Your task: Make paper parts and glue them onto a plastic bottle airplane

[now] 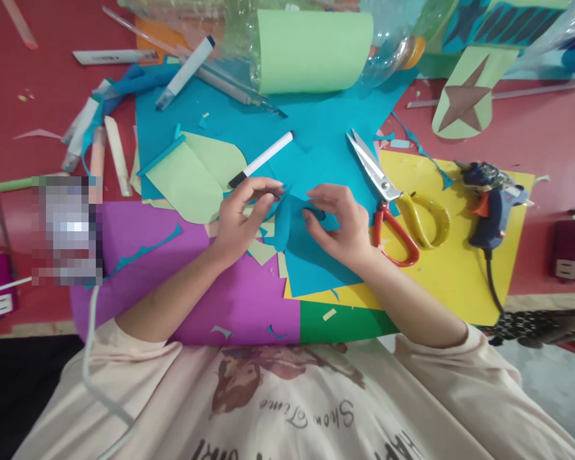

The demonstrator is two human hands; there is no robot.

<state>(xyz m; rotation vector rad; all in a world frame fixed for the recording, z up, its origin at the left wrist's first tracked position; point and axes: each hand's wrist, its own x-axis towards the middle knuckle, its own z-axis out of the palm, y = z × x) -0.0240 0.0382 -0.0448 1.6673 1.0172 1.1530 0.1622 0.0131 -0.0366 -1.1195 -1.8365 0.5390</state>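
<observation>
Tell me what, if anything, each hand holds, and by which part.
The left hand appears to pinch a small curled blue paper piece near its upper left edge. Whether the right hand grips paper too cannot be told.

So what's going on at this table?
Someone has both hands at a curled piece of blue paper: the left hand has its fingertips near the upper end, the right hand is opposite; how firm either grip is can't be told. A marker lies just beyond the left hand, scissors beside the right, and a glue gun on yellow paper.
</observation>
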